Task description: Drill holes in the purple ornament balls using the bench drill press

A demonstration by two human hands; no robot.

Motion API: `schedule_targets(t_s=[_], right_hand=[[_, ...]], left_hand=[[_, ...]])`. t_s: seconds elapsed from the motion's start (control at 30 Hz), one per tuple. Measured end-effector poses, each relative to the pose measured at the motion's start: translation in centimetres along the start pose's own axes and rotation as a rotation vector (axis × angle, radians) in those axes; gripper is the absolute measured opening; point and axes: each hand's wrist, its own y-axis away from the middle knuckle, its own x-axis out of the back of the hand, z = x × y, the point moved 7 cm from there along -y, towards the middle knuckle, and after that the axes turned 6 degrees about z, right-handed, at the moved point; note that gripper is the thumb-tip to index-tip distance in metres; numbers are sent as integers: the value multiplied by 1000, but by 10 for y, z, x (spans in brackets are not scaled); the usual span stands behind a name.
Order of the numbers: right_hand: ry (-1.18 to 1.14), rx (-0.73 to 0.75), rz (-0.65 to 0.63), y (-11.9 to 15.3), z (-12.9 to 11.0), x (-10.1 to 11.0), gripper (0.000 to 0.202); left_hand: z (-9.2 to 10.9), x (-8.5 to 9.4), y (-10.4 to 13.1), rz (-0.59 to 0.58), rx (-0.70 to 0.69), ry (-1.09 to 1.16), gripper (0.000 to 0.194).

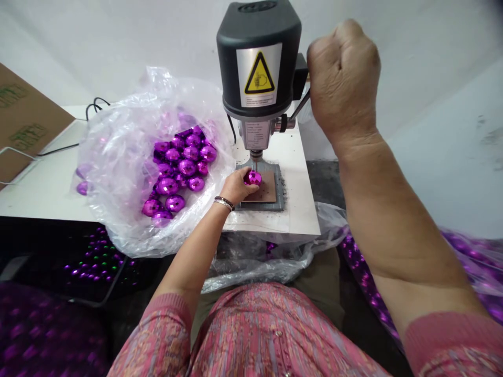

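A shiny purple faceted ball (254,178) is pinched in my left hand (236,187), right under the bit of a small drill press (257,68). Beneath the ball lies a brown board (265,195) on the grey metal base (271,206) of the press. My right hand (343,84) is raised beside the motor housing, its fingers wrapped round the feed lever (302,104). The lever's end is hidden inside the fist.
Left of the press, an open clear plastic bag (121,209) holds several more purple balls (187,167) on the white table (47,201). A cardboard box (27,120) stands at the far left. Bags of purple balls (365,277) lie below on the right.
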Motion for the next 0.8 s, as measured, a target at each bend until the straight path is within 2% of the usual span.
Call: schedule_targets(t_s=[0.17, 0.33, 0.43, 0.7, 0.8], right_hand=[[-24, 8, 2, 0, -1, -1, 39], [-45, -1, 15, 1, 0, 1, 41], [-52, 7, 21, 2, 0, 1, 41], [-29, 31, 39, 1, -2, 1, 41], [-35, 32, 39, 2, -2, 1, 41]], left_hand=[[4, -3, -8, -1, -80, -33, 45], [-15, -13, -8, -17, 65, 296, 68], [-23, -17, -3, -15, 87, 423, 72], [-21, -13, -2, 50, 106, 340, 67], [-14, -15, -6, 10, 24, 261, 64]])
